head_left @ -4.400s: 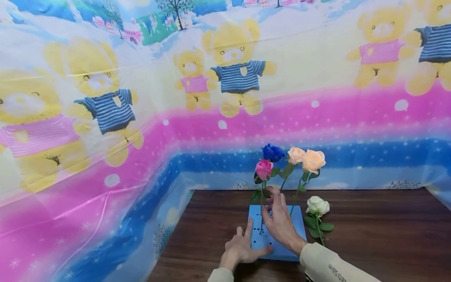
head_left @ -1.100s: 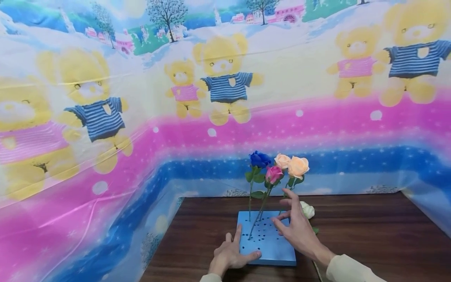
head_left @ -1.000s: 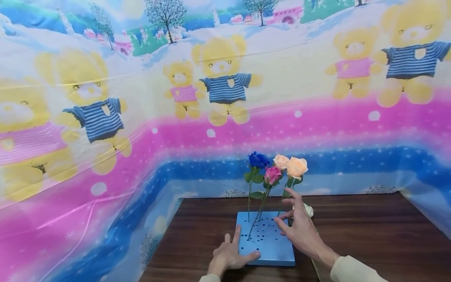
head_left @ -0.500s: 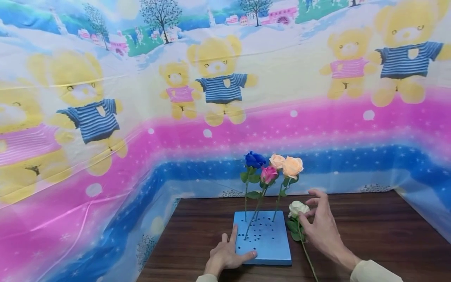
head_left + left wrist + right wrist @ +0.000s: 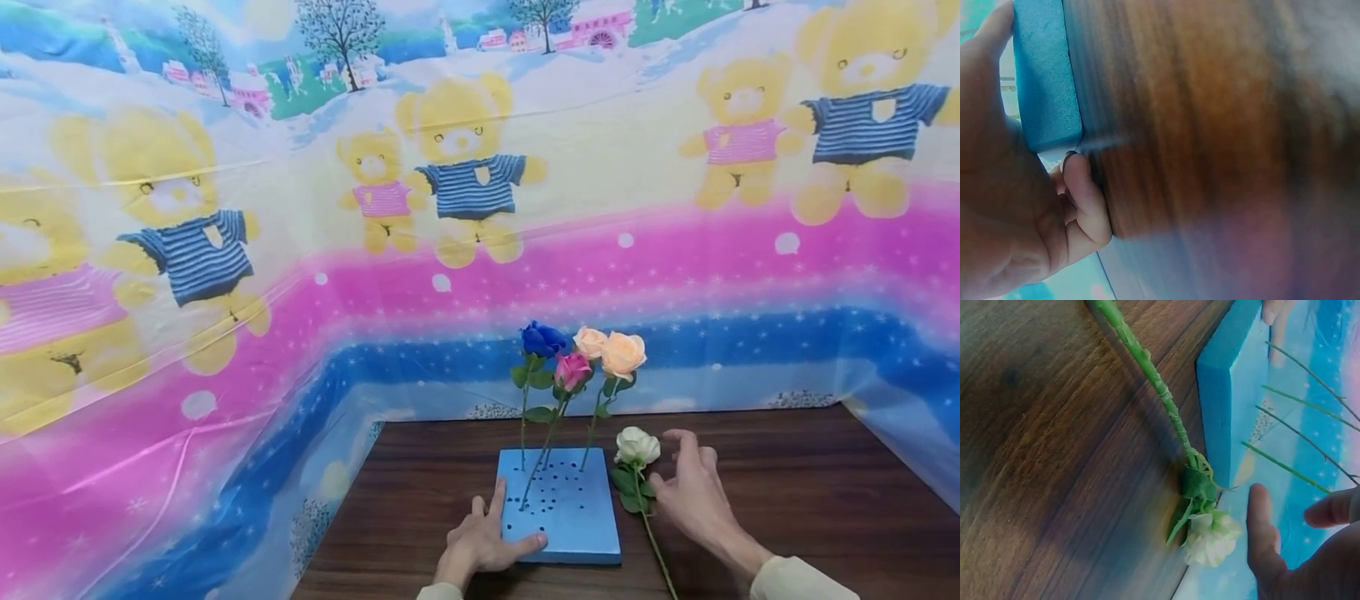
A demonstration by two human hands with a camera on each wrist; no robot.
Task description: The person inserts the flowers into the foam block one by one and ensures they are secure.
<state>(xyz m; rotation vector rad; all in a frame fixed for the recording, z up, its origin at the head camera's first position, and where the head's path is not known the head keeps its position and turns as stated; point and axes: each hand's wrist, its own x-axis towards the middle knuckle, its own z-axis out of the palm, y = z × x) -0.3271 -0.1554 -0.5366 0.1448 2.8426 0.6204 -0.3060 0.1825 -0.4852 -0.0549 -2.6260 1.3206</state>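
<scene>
A blue foam block (image 5: 581, 529) with several small holes in its top lies on the table. Standing in it are a blue rose (image 5: 542, 340), a pink rose (image 5: 572, 372) on a leaning stem, and two peach roses (image 5: 623, 356). My left hand (image 5: 474, 546) rests against the block's near left corner, thumb on the top face, index finger straight along the left edge. A white rose (image 5: 637, 447) lies to the right of the block. Beside it hovers my right hand (image 5: 697, 496), fingers loosely bent and apart from the flower; the right wrist view shows the white rose (image 5: 1210, 537) untouched.
The dark wood table (image 5: 825, 492) ends at a cloth backdrop (image 5: 600, 283) printed with bears, which hangs behind and to the left. The white rose's long stem (image 5: 657, 550) runs toward the near edge.
Earlier my right hand held the pink rose's stem at the block; it let go and moved right to the white rose. The pink rose now leans rightward. My left hand stayed on the block.
</scene>
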